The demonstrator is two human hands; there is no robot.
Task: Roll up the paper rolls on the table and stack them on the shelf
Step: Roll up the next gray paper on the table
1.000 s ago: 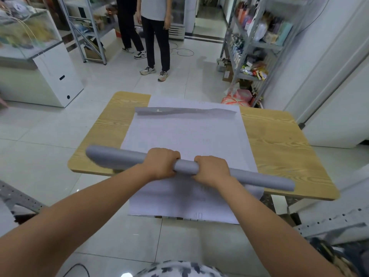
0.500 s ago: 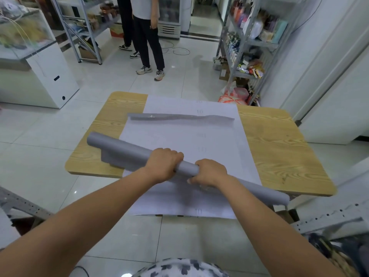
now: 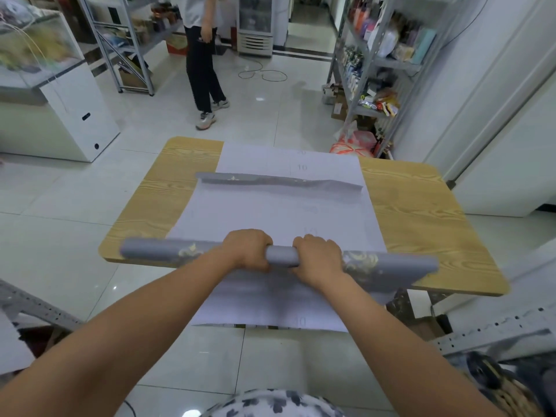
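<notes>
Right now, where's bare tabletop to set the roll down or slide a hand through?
Widest bare wood: right side of the table, between the white sheet and the right edge. A narrower strip runs left of the sheet. Crowded: the middle, under the unrolled grey paper, and the near edge, where left hand and right hand grip the roll.

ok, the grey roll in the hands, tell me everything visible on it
The grey paper roll is a long, thin tube with pale gold floral print showing beside each hand. It lies crosswise, nearly level, along the near edge of the table, over the white sheet. The left hand and right hand grip it near its middle. Its right end looks loosely wound, with a flap hanging below. Whether it rests on the table is unclear.
</notes>
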